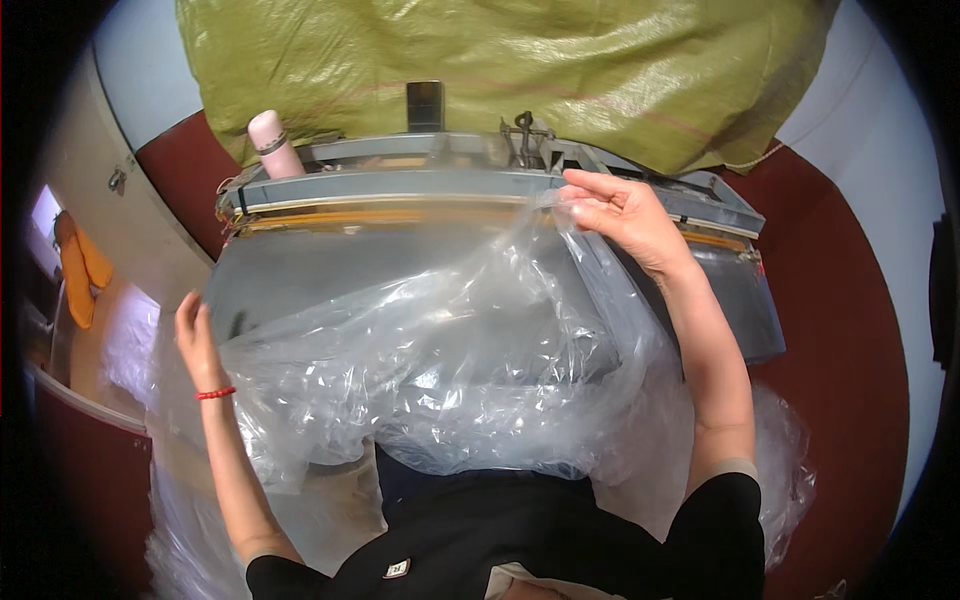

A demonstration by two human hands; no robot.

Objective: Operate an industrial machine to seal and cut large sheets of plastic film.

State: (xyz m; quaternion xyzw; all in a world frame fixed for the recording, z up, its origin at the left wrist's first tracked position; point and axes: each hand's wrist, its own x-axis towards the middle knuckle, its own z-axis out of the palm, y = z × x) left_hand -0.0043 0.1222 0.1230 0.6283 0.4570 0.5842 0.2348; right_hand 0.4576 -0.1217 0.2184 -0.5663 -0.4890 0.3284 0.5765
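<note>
A large sheet of clear plastic film spreads in wrinkled folds over the grey worktop of a long bench machine and hangs over its near edge. With thumb and fingers pinched together, my right hand lifts an edge of the film beside the machine's long metal bar. My left hand, a red bead bracelet at its wrist, is raised by the worktop's left end. Its fingers stretch upward and apart, and I see nothing held in them.
Behind the bar stand a pink bottle and a dark phone. A metal clamp sits on the frame. Yellow-green woven sheeting covers the back. More plastic film bunches at the lower right. A pale door stands at left.
</note>
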